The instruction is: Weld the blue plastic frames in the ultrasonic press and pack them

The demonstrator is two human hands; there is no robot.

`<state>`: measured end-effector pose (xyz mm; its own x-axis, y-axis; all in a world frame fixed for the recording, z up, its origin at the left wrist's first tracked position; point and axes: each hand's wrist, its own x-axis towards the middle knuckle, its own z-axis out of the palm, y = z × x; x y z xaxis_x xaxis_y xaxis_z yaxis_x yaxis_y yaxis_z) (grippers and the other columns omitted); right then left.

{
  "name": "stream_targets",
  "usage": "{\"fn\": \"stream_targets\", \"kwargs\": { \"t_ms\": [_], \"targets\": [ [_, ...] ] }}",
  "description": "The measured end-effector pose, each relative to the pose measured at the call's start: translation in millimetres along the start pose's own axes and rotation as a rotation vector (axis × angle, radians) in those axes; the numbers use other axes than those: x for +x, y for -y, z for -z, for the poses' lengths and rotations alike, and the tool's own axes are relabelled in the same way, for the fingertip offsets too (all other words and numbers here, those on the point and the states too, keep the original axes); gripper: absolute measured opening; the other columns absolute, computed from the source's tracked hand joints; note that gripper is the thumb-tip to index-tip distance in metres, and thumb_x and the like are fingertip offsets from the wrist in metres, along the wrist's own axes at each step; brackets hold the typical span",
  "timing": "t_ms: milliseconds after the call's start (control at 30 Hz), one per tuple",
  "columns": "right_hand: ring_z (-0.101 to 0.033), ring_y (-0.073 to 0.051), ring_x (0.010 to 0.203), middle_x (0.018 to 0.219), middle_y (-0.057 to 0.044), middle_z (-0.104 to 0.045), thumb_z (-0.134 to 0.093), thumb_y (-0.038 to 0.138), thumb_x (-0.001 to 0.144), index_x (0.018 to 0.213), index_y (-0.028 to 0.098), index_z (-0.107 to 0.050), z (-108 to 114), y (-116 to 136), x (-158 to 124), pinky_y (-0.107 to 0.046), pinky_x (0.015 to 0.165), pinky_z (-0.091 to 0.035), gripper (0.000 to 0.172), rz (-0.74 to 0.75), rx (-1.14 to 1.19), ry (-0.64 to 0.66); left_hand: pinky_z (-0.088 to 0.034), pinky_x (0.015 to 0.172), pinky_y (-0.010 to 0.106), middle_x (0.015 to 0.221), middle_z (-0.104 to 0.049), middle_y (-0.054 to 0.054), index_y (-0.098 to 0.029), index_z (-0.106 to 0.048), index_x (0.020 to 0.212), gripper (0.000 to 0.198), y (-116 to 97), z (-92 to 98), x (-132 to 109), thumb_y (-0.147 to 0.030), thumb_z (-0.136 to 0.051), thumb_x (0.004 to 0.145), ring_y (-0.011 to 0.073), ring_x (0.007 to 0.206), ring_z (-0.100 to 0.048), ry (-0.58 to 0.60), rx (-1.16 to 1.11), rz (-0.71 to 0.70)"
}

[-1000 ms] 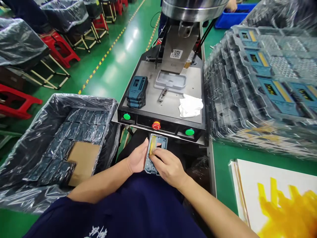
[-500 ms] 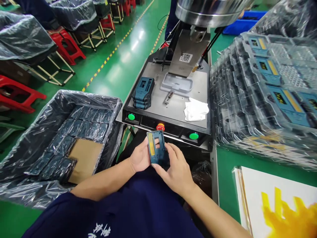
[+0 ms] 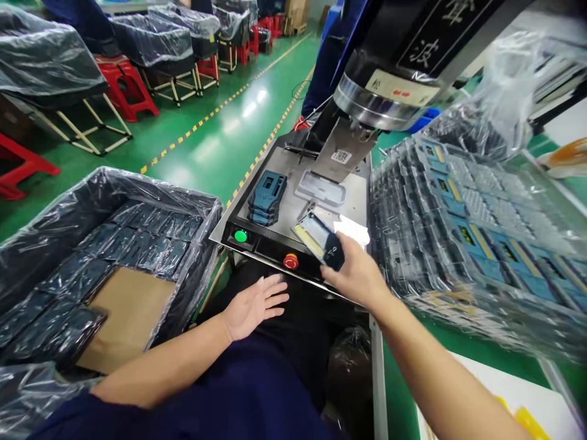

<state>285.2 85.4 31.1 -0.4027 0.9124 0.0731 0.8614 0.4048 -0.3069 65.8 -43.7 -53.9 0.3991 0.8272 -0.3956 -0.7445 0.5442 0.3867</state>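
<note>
My right hand (image 3: pixel 355 269) grips a dark teal plastic housing (image 3: pixel 334 249) by its near end, tilted above the front of the machine's metal plate (image 3: pixel 291 162). A yellow strip runs along one side of its window. My left hand (image 3: pixel 257 305) holds nothing, fingers spread, in front of the plate's edge. Several like housings (image 3: pixel 267 197) lie stacked at the plate's left. Behind the held part sits a pale shaped fixture (image 3: pixel 320 189), under the press's metal horn (image 3: pixel 343 150) with its QR label. A white cloth (image 3: pixel 352 231) is partly hidden by my right hand.
On the left stands a plastic-lined bin (image 3: pixel 208 214) of bagged dark parts. Stacked clear trays (image 3: pixel 413 226) with similar housings rise on the right. A green button (image 3: pixel 240 236) and a red emergency stop (image 3: pixel 290 261) sit on the machine's front.
My left hand has let go of the housing and opened. My right hand has carried it forward and right, over the plate's front. The view has swung right and up.
</note>
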Motion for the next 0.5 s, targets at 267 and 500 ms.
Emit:
{"fn": "stream_targets", "kwargs": {
  "t_ms": [267, 500],
  "targets": [
    [-0.062, -0.028, 0.105, 0.119, -0.012, -0.065, -0.071, 0.031, 0.066, 0.138, 0.014, -0.05, 42, -44, 125, -0.033, 0.09, -0.048, 0.077, -0.221, -0.162, 0.13, -0.032, 0.108, 0.048, 0.151, -0.04, 0.017, -0.018, -0.043, 0.145, 0.065, -8, 20.6, -13, -0.053, -0.05, 0.091, 0.0318, 0.132, -0.046, -0.102, -0.017, -0.041],
    [-0.064, -0.02, 0.082, 0.092, -0.004, -0.069, -0.071, 0.024, 0.058, 0.122, 0.012, -0.063, 28, -75, 188, -0.027, 0.073, -0.051, 0.066, -0.19, 0.0, 0.144, -0.036, 0.104, 0.044, 0.152, -0.039, 0.016, -0.017, -0.042, 0.144, 0.066, -19, 33.4, -26, -0.053, -0.052, 0.09, 0.0313, 0.131, -0.046, -0.174, -0.054, -0.072]
  ]
}}
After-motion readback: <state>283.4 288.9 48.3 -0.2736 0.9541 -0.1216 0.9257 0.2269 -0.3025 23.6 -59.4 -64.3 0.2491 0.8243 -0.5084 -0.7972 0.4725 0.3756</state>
